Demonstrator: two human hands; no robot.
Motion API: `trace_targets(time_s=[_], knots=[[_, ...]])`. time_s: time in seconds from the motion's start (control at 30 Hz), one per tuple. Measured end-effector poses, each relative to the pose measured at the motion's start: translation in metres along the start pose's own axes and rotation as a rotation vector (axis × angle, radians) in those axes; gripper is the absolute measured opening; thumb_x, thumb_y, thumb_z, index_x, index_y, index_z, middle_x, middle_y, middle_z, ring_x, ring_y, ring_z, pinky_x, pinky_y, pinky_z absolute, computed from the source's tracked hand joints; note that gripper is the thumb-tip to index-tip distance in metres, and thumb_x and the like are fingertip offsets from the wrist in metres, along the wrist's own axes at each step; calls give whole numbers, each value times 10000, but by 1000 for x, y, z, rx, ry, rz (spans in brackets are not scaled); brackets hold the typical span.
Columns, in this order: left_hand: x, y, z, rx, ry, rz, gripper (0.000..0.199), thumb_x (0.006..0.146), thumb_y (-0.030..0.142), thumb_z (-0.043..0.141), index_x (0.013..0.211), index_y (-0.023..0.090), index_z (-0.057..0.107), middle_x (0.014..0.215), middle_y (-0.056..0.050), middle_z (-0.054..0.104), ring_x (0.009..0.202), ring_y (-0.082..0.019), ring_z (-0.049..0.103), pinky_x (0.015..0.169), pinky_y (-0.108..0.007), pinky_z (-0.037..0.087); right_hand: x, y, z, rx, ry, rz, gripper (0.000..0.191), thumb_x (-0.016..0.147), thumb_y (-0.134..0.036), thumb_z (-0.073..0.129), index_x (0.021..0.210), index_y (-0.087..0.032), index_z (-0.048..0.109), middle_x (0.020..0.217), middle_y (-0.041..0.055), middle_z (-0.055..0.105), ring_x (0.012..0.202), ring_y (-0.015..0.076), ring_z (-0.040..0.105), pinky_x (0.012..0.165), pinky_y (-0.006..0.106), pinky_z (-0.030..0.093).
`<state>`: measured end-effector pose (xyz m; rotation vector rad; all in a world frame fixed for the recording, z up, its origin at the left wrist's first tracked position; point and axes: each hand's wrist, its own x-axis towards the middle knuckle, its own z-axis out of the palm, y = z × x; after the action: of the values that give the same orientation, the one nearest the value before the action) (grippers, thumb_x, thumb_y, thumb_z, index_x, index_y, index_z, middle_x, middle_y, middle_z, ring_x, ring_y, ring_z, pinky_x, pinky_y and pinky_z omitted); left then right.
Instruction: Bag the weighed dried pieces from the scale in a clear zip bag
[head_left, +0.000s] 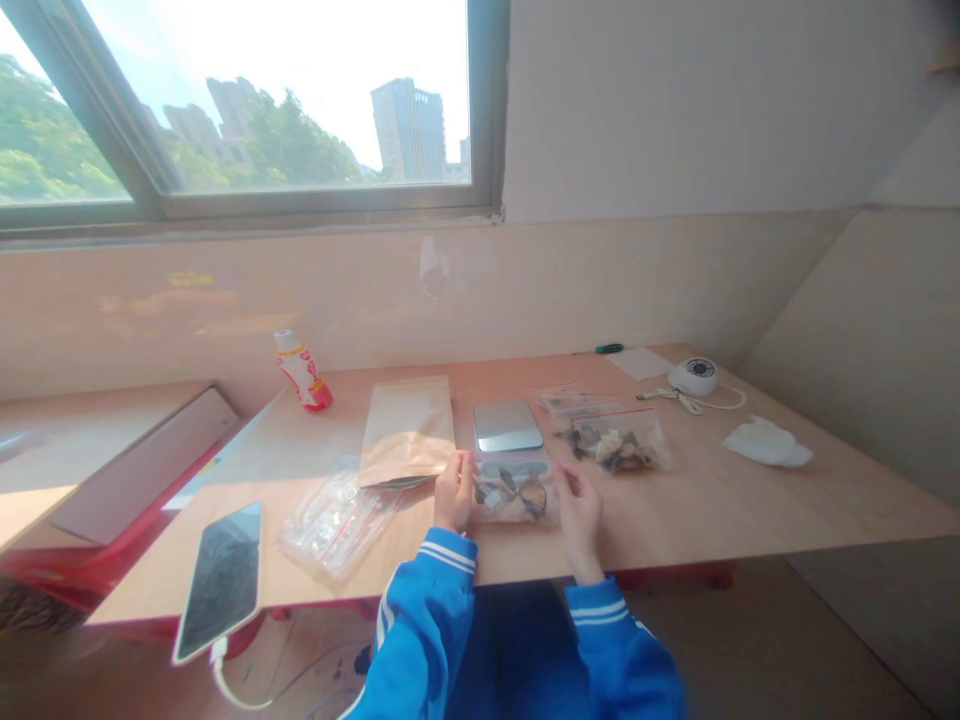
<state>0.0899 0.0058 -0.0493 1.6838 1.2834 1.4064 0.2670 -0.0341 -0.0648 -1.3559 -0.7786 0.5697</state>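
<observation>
Between my two hands lies a clear zip bag (516,492) with dark and pale dried pieces inside, close to the table's front edge. My left hand (454,492) pinches the bag's left side near its top corner. On the opposite side, my right hand (579,508) has its fingers closed on the right corner. Just beyond the bag sits a flat silver scale (508,427). A kraft paper pouch (409,425) lies to the left, its dark opening toward me. More filled zip bags (619,442) rest on the right; what they hold looks similar.
Flat clear zip bags (337,525) and a phone (223,570) on a white cable are at the left. A red-and-white bottle (303,372) stands behind. Farther right are a white camera (693,376), a crumpled white tissue (768,442) and a green-handled screwdriver (609,349).
</observation>
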Motion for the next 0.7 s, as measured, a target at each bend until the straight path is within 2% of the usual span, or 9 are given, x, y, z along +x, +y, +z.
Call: trace_targets(time_s=[0.1, 0.27, 0.43, 0.7], knots=[[0, 1, -1, -1, 4, 6, 337, 911, 420, 361, 838, 201, 607, 663, -17, 616, 592, -154, 591, 592, -278, 475, 1, 0, 3, 3, -4, -18, 385, 758, -523, 608, 840, -148, 632, 755, 83, 701, 721, 220, 653, 690, 336, 507], [2, -4, 1, -43, 87, -79, 358, 876, 461, 421, 901, 177, 638, 655, -10, 621, 551, -135, 578, 510, -242, 450, 6, -5, 8, 27, -68, -25, 460, 763, -585, 558, 880, -149, 649, 775, 94, 712, 748, 242, 660, 626, 328, 509], [2, -8, 1, -103, 156, -163, 368, 831, 497, 499, 940, 174, 639, 625, -1, 622, 567, -141, 601, 537, -243, 476, 5, -2, 11, 81, -38, -7, 481, 739, -583, 590, 910, -141, 668, 792, 88, 721, 756, 233, 656, 659, 315, 494], [-1, -2, -1, -57, 226, -146, 344, 793, 489, 559, 890, 175, 661, 828, -59, 671, 707, -171, 630, 590, -257, 482, 5, 5, 10, 81, -21, -44, 414, 764, -538, 589, 894, -151, 658, 771, 68, 697, 733, 210, 635, 658, 303, 484]])
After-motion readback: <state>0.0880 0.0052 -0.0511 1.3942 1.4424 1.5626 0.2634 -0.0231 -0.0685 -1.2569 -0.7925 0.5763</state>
